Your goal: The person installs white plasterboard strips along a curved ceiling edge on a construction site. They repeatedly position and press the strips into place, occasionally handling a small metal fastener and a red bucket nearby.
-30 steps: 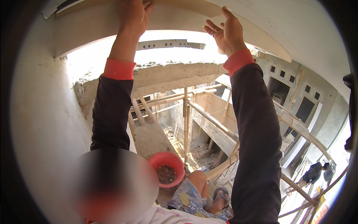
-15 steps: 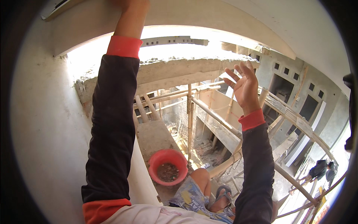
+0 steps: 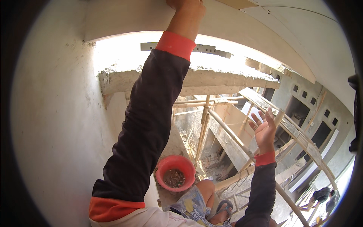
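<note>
My left arm reaches up across the beam, and my left hand (image 3: 188,8) is at the top edge of the view against the smooth pale beam (image 3: 132,20). Most of its fingers are cut off by the edge, so whatever they hold is hidden. My right hand (image 3: 263,129) is raised at the right, palm up, its fingers spread and nothing in them. Behind it runs bamboo scaffolding (image 3: 229,129). Below, between my arms, a red plastic basin (image 3: 163,166) with brownish crumbly material inside stands on a narrow ledge beside my bent leg.
A plastered wall (image 3: 53,125) rises close on my left. A rough concrete ledge (image 3: 223,78) crosses ahead. Beyond the ledge, the ground lies well below, with rubble. Another person (image 3: 321,195) bends over at the lower right. A grey building with doorways (image 3: 297,109) stands at the right.
My left hand has shifted right along the beam. The right hand has dropped lower and slightly right, still open. The whole view has turned somewhat, and more ceiling panel shows at the top right.
</note>
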